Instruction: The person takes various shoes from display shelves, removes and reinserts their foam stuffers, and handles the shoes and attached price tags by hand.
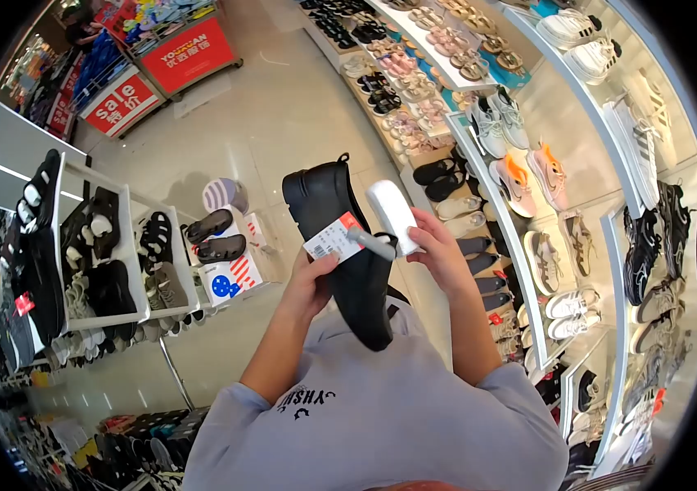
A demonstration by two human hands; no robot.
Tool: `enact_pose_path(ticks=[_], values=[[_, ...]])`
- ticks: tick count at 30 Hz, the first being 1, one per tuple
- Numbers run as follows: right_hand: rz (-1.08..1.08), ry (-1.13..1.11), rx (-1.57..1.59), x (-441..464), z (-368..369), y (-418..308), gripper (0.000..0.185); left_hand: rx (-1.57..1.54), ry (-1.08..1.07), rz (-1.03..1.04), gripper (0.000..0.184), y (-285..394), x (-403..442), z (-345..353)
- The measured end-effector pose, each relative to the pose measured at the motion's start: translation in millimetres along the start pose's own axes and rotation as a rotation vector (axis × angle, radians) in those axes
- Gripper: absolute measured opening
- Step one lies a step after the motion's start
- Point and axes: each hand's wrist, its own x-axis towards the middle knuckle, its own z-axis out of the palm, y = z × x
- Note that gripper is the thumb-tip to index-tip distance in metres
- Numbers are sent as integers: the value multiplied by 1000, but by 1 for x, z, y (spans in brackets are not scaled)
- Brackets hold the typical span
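My left hand (pixel 309 282) is closed around a black shoe (pixel 369 307), its thumb pressing a white-and-red price tag (pixel 334 239) against the side. The shoe tilts toe-down toward my body, with the chunky heel and a small pull loop at the top. In my right hand (pixel 440 250), pinched between thumb and fingers, is a white rounded block (pixel 393 214) beside the shoe opening. A grey rod-like piece (pixel 371 244) crosses from the price tag toward the block's lower end. Whether it touches the block I cannot tell.
To the left stands a white rack (pixel 145 282) of dark shoes and sandals. A striped round stool (pixel 225 196) and a box (pixel 238 274) are near it. Lit shelves (pixel 512 245) with sneakers curve along the right. Red sale bins (pixel 187 57) stand across the tiled floor (pixel 258 106).
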Motion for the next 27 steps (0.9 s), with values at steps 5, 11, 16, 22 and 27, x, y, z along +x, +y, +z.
enact_pose_path(ticks=[5,11,16,22,27], values=[[-38,116,140,27,0,-4,46,21,27,-27,68,3,52,9],[-106,130,218,92,6,-41,44,86,67,158,86,37,123,33],[-191,142,265,150,3,-93,55,130,70,326,88,66,190,45],[-355,186,289,220,-33,-138,58,103,96,464,81,92,270,80],[-532,268,429,268,-53,-166,58,189,138,569,52,88,330,106]])
